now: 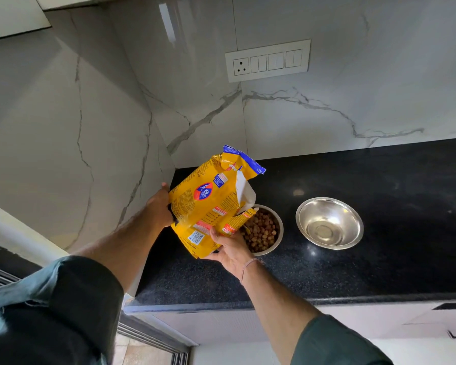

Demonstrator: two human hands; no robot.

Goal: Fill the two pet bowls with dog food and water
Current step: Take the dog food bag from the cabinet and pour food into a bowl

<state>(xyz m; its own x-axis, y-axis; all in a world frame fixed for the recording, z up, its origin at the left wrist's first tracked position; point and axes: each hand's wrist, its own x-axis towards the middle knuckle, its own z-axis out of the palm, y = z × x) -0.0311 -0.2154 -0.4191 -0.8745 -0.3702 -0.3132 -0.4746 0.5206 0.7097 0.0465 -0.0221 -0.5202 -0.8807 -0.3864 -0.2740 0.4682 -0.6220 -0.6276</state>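
A yellow dog food bag (211,201) with a blue top edge is held tilted above the counter, its torn opening facing right over a steel bowl (277,242). That bowl holds brown kibble (261,231). My left hand (157,206) grips the bag's left side. My right hand (231,250) holds the bag from below, near its lower corner. A second steel bowl (329,222) stands to the right, shiny inside; whether it holds water is unclear.
The black granite counter (327,272) runs right, its front edge just below the bowls. Marble-pattern walls meet in a corner behind the bag. A white socket and switch panel (267,60) is on the back wall.
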